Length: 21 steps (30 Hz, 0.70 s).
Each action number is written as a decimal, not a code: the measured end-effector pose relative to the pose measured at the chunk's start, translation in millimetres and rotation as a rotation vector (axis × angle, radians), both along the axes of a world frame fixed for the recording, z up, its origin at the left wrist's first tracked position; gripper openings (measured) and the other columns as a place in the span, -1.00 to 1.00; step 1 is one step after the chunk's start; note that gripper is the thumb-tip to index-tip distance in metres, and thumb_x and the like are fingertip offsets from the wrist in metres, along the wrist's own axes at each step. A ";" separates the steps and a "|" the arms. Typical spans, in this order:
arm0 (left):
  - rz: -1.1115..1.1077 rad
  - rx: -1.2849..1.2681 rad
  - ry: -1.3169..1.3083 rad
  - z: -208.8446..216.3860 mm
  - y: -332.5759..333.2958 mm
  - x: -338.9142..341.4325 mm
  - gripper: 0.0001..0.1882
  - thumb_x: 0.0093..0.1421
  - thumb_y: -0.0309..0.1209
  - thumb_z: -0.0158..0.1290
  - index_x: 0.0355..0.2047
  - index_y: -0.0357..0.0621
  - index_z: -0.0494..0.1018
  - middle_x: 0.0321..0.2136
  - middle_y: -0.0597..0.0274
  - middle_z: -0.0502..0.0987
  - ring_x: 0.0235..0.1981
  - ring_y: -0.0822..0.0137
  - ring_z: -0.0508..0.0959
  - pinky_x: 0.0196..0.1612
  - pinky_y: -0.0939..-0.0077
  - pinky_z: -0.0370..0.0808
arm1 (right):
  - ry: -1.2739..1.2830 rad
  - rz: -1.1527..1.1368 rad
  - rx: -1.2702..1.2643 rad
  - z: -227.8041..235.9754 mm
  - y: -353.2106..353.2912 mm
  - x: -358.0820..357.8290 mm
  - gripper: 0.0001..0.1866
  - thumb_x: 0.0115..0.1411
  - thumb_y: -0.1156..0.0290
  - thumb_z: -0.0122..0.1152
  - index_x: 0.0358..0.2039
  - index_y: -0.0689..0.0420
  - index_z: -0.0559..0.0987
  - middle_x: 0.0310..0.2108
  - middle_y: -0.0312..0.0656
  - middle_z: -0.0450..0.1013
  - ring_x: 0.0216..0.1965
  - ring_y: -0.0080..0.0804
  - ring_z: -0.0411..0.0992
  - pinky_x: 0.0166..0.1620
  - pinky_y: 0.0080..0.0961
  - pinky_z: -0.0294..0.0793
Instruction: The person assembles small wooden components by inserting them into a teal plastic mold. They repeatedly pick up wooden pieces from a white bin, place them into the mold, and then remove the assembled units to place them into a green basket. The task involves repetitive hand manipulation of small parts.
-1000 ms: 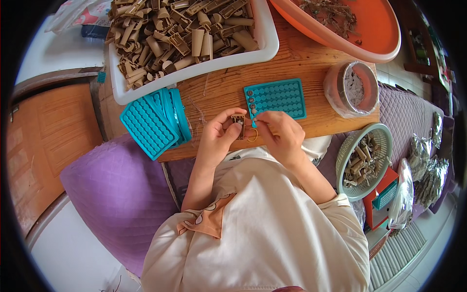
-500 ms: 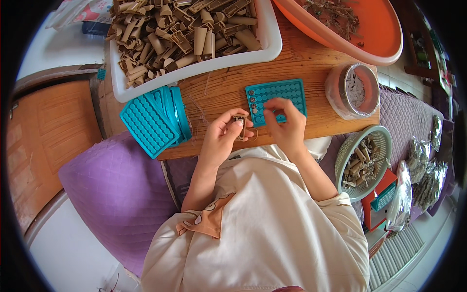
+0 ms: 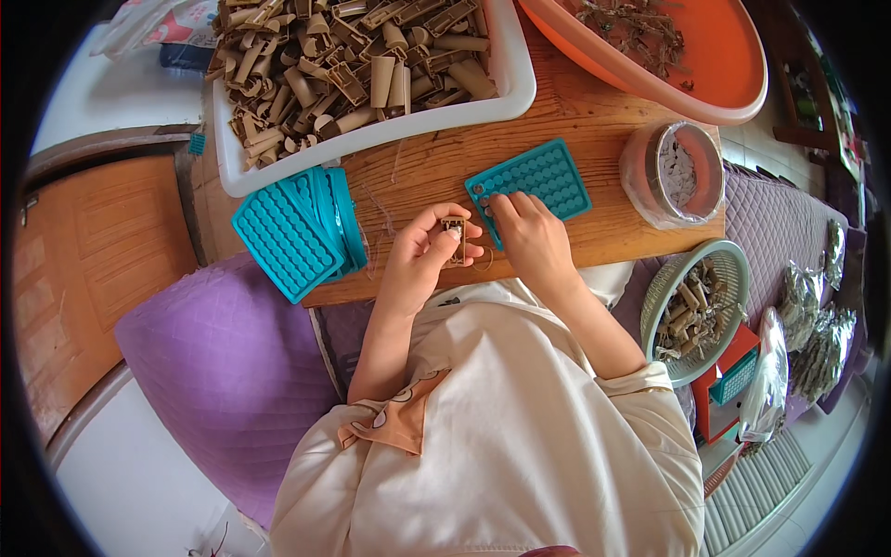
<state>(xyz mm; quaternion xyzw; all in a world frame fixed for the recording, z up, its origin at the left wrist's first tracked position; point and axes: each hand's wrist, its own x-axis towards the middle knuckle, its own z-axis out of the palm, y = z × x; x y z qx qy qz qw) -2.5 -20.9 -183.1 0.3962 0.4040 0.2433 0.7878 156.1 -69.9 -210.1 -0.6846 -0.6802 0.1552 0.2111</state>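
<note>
Between the thumb and fingers of my left hand (image 3: 419, 255) is a small brown plastic housing (image 3: 454, 225), its open side facing up. The thumb presses into it, and the inside is partly covered. My right hand (image 3: 531, 239) reaches over the left part of a teal tray (image 3: 557, 176) with rows of round pockets. Its thumb and fingertips are drawn together there; whatever they pinch is hidden. Beside the fingertips, a small round metal piece (image 3: 479, 189) sits in a corner pocket. The right forearm and hand cover the tray's near edge.
A white bin (image 3: 520, 79) heaped with brown housings stands at the back left, near stacked teal trays (image 3: 288, 237). An orange basin (image 3: 733, 56) with metal scraps and a plastic-lined tub (image 3: 640, 176) stand right. A green basket (image 3: 733, 306) of brown parts sits lower right.
My right hand has come down and left onto the tray, closing its fingers at the pockets. The tray has turned slightly counterclockwise. My left hand keeps its hold on the housing.
</note>
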 end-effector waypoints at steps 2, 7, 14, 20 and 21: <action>-0.006 -0.012 0.010 2.0 -0.1 0.9 -0.73 0.15 -0.41 -0.14 -0.14 -0.23 0.28 -0.34 0.13 0.44 -0.40 0.38 0.52 -0.37 0.60 0.48 | -0.006 0.045 -0.053 2.6 -1.3 3.3 -0.76 -0.14 0.58 0.04 -0.37 0.16 0.36 -0.54 -0.23 0.28 -0.44 -0.32 0.34 -0.46 -0.47 0.38; -0.005 -0.045 -0.029 11.1 0.3 5.8 -0.68 0.16 -0.39 -0.09 -0.11 -0.29 0.26 -0.33 0.15 0.46 -0.39 0.43 0.51 -0.34 0.64 0.44 | 0.415 -0.025 0.226 18.6 3.4 8.2 -0.69 -0.12 0.67 0.06 -0.29 0.22 0.38 -0.46 -0.16 0.33 -0.43 -0.25 0.35 -0.43 -0.44 0.37; -0.051 0.075 0.004 2.4 -6.3 17.2 -0.71 0.13 -0.54 -0.09 -0.11 -0.32 0.28 -0.37 0.23 0.47 -0.39 0.54 0.46 -0.30 0.68 0.42 | 0.525 -0.064 0.466 20.1 -2.1 -11.3 -0.74 -0.09 0.72 0.05 -0.32 0.25 0.39 -0.43 -0.10 0.35 -0.45 -0.22 0.34 -0.42 -0.44 0.35; -0.082 0.093 0.037 13.0 -8.7 31.5 -0.71 0.13 -0.54 -0.09 -0.11 -0.32 0.29 -0.43 0.29 0.46 -0.40 0.58 0.43 -0.31 0.70 0.40 | 0.485 -0.137 0.593 14.6 -11.5 -11.2 -0.75 -0.12 0.74 0.07 -0.36 0.25 0.39 -0.45 -0.12 0.35 -0.47 -0.24 0.31 -0.43 -0.47 0.33; -0.102 0.106 0.049 13.8 -8.6 32.2 -0.70 0.13 -0.51 -0.08 -0.10 -0.32 0.29 -0.42 0.29 0.45 -0.40 0.59 0.41 -0.31 0.70 0.39 | 0.468 -0.143 0.626 14.7 -11.9 -10.7 -0.75 -0.12 0.75 0.07 -0.36 0.25 0.38 -0.45 -0.13 0.35 -0.47 -0.24 0.31 -0.43 -0.47 0.32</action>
